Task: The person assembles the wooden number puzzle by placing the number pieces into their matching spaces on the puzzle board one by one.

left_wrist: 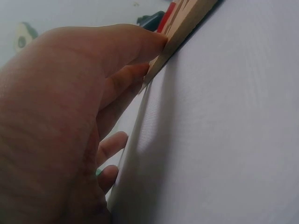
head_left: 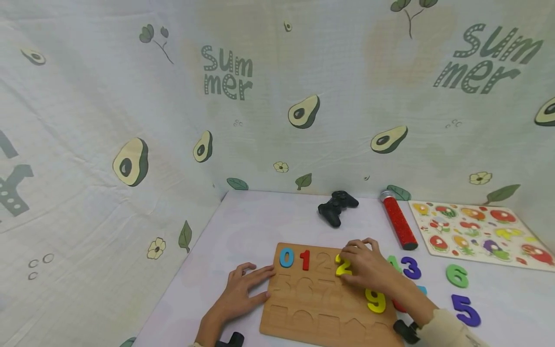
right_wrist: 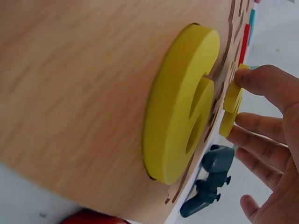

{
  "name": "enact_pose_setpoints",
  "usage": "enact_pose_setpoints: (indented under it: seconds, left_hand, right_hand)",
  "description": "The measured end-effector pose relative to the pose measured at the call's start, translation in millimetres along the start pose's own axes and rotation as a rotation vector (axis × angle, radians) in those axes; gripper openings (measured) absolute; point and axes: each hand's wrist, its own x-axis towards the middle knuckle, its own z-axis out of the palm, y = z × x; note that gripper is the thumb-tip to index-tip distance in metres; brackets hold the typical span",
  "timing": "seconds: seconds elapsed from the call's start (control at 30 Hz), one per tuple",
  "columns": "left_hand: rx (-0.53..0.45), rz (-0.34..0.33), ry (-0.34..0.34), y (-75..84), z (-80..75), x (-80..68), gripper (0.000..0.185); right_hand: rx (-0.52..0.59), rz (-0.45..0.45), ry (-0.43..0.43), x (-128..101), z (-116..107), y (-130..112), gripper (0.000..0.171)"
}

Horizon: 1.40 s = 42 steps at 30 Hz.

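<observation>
A wooden number board (head_left: 295, 303) lies on the table. Its upper row holds a blue number 0 (head_left: 282, 258) and a red number 1 (head_left: 305, 260). My right hand (head_left: 368, 267) pinches a yellow number 2 (right_wrist: 231, 100) between thumb and fingers, over the top row, right of the 2-shaped recess. A yellow number 9 (head_left: 375, 300) rests on the board's right part, below that hand. At the left edge, my left hand (head_left: 236, 296) touches the board with extended fingers; its wrist view shows fingertips (left_wrist: 159, 42) against the board's side.
Right of the board lie a purple 3 (head_left: 412, 268), a green 6 (head_left: 457, 276), a purple 5 (head_left: 466, 311) and a partly hidden green 4 (head_left: 393, 262). Behind are a black game controller (head_left: 334, 209), a red glittery tube (head_left: 400, 222) and a fruit puzzle board (head_left: 472, 241).
</observation>
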Motion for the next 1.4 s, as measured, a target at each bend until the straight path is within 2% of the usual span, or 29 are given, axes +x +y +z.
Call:
enact_pose_setpoints:
  seconds: [0.5, 0.73, 1.1, 1.4]
  left_hand:
    - [0.003, 0.004, -0.001, 1.6, -1.2, -0.5, 0.051]
    - [0.004, 0.005, 0.003, 1.0, -1.4, -0.5, 0.051]
    - [0.008, 0.013, 0.004, 0.5, -1.7, 0.5, 0.051]
    - [0.001, -0.005, -0.016, 2.8, -3.5, -0.2, 0.051]
  right_hand:
    - [-0.008, -0.015, -0.011, 10.6, 8.6, -5.8, 0.044]
    - [-0.012, -0.032, 0.018, 16.3, 8.2, -11.4, 0.042]
    - [0.0, -0.018, -0.039, 24.0, 10.5, -14.2, 0.045]
    - [0.019, -0.016, -0.059, 31.2, 15.6, -16.7, 0.045]
